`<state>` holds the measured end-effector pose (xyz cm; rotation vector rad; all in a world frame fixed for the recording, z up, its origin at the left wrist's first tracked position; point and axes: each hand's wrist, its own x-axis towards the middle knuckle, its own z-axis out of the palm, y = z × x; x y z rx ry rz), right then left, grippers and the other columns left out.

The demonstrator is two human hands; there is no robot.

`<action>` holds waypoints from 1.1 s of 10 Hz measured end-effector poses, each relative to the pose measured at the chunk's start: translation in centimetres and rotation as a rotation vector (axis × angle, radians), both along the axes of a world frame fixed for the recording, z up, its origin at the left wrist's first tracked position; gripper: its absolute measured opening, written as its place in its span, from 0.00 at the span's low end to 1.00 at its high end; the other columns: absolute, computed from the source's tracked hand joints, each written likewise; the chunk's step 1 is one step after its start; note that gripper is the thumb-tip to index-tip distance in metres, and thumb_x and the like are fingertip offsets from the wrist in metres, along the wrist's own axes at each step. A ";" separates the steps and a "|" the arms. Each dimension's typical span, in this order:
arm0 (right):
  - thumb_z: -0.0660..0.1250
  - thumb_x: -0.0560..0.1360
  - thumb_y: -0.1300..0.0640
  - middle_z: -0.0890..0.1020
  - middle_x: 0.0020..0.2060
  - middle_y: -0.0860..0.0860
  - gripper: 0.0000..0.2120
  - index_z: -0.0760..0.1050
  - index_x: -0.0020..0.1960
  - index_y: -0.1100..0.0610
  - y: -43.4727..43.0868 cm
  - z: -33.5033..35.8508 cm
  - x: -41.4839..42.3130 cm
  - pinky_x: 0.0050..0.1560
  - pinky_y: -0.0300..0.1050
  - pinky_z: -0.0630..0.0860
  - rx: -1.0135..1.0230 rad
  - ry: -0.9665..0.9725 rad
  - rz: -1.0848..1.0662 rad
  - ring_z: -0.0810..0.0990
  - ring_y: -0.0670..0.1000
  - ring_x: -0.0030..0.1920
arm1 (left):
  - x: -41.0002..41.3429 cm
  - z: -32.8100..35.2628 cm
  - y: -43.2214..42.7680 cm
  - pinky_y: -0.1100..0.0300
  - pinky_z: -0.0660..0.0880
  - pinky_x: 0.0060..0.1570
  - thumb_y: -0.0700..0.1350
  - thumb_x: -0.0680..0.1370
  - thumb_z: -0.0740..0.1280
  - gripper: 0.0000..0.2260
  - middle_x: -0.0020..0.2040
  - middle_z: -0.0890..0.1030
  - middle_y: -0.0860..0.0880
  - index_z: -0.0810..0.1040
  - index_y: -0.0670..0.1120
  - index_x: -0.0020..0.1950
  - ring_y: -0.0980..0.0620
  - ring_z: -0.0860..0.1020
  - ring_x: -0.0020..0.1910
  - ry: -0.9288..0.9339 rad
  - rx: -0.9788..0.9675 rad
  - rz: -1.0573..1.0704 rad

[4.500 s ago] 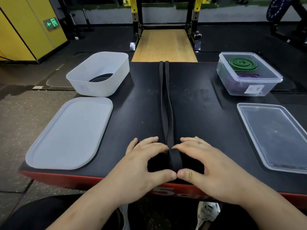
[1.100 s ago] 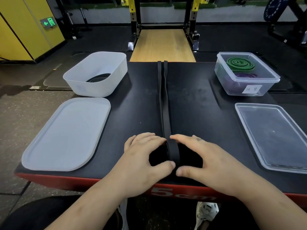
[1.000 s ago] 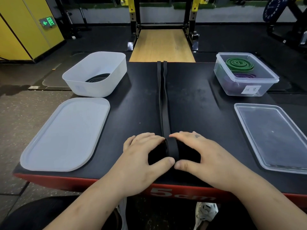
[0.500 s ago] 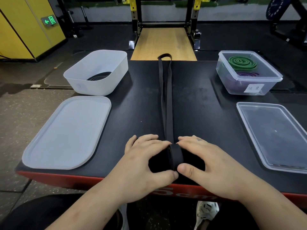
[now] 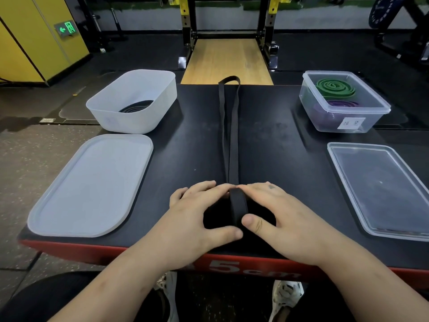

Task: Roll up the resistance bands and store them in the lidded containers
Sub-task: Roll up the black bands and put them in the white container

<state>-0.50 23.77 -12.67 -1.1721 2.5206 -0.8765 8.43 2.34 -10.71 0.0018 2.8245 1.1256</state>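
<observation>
Since a second ago the far end of the black band (image 5: 229, 140) has come up onto the black platform (image 5: 278, 147). Back then both strands ran off the far edge with the end out of sight; now its closed loop rests right at that edge.

We hold the roll (image 5: 238, 205) standing on edge close to the platform's near rim. Our left hand (image 5: 197, 217) curls round its left side and our right hand (image 5: 283, 217) round its right side. Our fingers arch over the far side of the roll and both thumbs press against its near side, the tips almost meeting. From the top of the roll the two loose strands run straight away from us, side by side, down the middle of the platform.

On our left, at the far corner, sits a white tub (image 5: 162, 98) with a coiled black band (image 5: 135, 106) lying flat on its bottom. A white lid (image 5: 92, 182) lies flat just nearer to us.

On our right, at the far corner, a clear container (image 5: 325, 122) holds a green coil (image 5: 335, 88) and a purple coil (image 5: 342, 104). It has a small white label (image 5: 351, 123) on its near wall. A clear lid (image 5: 383, 187) lies flat nearer to us, apart from the container. Whether the clear container is covered we cannot tell.
</observation>
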 end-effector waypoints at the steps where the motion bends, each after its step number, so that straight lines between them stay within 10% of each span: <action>1: 0.67 0.75 0.32 0.65 0.61 0.18 0.35 0.50 0.73 0.20 0.6 0.3 -0.1 0.70 0.27 0.54 0.042 -0.088 0.016 0.48 0.19 0.69 | -0.4 -0.5 0.2 0.58 0.45 0.77 0.66 0.75 0.69 0.29 0.61 0.59 0.81 0.64 0.69 0.74 0.80 0.42 0.70 0.062 -0.060 -0.012; 2: 0.74 0.74 0.38 0.68 0.60 0.19 0.39 0.52 0.71 0.18 0.5 0.6 -0.4 0.69 0.24 0.55 0.046 -0.093 -0.026 0.55 0.20 0.68 | -0.8 -1.1 0.2 0.51 0.45 0.78 0.71 0.76 0.61 0.32 0.69 0.63 0.75 0.61 0.64 0.78 0.73 0.45 0.75 0.112 -0.122 -0.033; 4: 0.57 0.78 0.31 0.68 0.66 0.25 0.25 0.52 0.72 0.21 -0.8 0.5 -0.9 0.80 0.39 0.49 0.012 0.030 -0.030 0.58 0.24 0.71 | -0.6 -0.6 0.1 0.57 0.53 0.73 0.64 0.74 0.71 0.35 0.67 0.60 0.77 0.52 0.78 0.72 0.66 0.49 0.72 0.020 -0.038 0.036; 6: 0.61 0.81 0.39 0.73 0.69 0.32 0.25 0.65 0.77 0.39 0.0 0.5 0.0 0.73 0.50 0.69 -0.059 -0.039 0.004 0.67 0.39 0.74 | 0.0 -0.4 0.1 0.55 0.56 0.74 0.62 0.72 0.74 0.31 0.68 0.65 0.72 0.63 0.73 0.71 0.63 0.52 0.75 0.045 -0.019 0.029; 9: 0.76 0.71 0.37 0.67 0.66 0.24 0.42 0.52 0.73 0.21 0.8 0.6 0.3 0.70 0.32 0.62 0.056 -0.120 0.004 0.60 0.25 0.70 | 0.6 -0.8 0.5 0.64 0.56 0.71 0.63 0.70 0.74 0.29 0.62 0.62 0.80 0.67 0.69 0.69 0.73 0.50 0.71 0.062 -0.004 0.056; 11: 0.73 0.75 0.38 0.65 0.64 0.24 0.32 0.59 0.71 0.27 0.0 0.9 0.2 0.68 0.19 0.41 0.060 -0.046 0.003 0.47 0.12 0.61 | 0.2 -0.8 0.0 0.65 0.51 0.72 0.66 0.71 0.72 0.30 0.61 0.61 0.81 0.65 0.70 0.71 0.83 0.46 0.66 0.057 -0.006 0.002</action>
